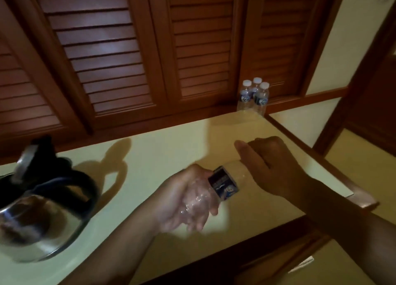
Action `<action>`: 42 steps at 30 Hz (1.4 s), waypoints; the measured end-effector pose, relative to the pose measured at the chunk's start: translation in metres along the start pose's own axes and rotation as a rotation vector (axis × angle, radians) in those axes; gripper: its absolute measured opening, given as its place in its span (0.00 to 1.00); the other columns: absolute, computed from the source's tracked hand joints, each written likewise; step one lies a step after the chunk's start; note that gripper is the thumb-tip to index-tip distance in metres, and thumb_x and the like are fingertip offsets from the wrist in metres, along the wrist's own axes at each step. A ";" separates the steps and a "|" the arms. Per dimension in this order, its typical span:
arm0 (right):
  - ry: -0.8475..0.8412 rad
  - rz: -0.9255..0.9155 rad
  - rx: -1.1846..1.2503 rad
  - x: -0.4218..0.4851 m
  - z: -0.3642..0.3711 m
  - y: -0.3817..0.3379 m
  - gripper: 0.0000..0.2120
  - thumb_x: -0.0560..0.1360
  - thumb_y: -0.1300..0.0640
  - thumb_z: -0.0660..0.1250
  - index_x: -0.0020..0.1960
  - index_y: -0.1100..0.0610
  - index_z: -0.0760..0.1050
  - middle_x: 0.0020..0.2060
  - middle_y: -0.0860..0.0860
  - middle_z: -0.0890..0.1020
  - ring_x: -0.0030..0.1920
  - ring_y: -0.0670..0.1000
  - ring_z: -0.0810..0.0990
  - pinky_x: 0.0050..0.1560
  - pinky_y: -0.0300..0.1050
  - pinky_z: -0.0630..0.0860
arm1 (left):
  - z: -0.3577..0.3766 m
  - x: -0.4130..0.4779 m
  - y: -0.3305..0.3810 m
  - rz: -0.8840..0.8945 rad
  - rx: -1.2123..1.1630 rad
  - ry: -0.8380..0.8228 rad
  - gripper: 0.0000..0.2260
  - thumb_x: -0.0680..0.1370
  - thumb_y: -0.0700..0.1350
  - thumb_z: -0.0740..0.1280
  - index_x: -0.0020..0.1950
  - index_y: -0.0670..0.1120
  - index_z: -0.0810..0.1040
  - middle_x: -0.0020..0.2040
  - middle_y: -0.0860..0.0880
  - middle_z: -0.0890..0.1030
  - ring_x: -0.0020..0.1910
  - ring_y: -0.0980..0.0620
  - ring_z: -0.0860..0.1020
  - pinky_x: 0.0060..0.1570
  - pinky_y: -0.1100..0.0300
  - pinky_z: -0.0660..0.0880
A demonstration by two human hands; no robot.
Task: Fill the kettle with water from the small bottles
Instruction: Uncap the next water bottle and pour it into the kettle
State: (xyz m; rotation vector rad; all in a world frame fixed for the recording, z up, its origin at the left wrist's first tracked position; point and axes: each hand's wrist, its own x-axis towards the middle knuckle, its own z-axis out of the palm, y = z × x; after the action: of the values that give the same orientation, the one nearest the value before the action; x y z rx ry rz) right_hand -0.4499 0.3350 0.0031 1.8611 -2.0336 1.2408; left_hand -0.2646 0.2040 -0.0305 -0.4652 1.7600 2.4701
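Tilted just above the near worktop (171,145), the small bottle (224,185) is held at both ends, the left hand (182,201) with its grip clamped round the clear body and the right hand (272,167) with its grip clamped over the other end, while the kettle (42,220) stands lid-up at the left and three capped bottles (254,96) stand far right.

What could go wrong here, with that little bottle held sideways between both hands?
The bottle lies sideways between the left hand and right hand, over the counter, well apart from the kettle; if it opens now, water may spill on the counter. A hard grip on the clear plastic could squirt water out too.
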 end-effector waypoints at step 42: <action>0.118 0.795 0.432 0.084 0.015 0.326 0.26 0.82 0.50 0.62 0.79 0.49 0.60 0.74 0.48 0.71 0.71 0.48 0.71 0.71 0.52 0.70 | -0.046 0.396 0.032 0.345 0.558 1.032 0.23 0.67 0.59 0.78 0.60 0.60 0.78 0.50 0.54 0.86 0.49 0.51 0.85 0.53 0.44 0.83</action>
State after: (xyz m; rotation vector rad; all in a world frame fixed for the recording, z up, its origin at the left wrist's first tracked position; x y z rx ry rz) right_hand -0.7486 0.2301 -0.1136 1.0186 -2.6998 2.0365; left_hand -0.6394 0.1051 -0.1282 -1.6762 2.9405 1.7965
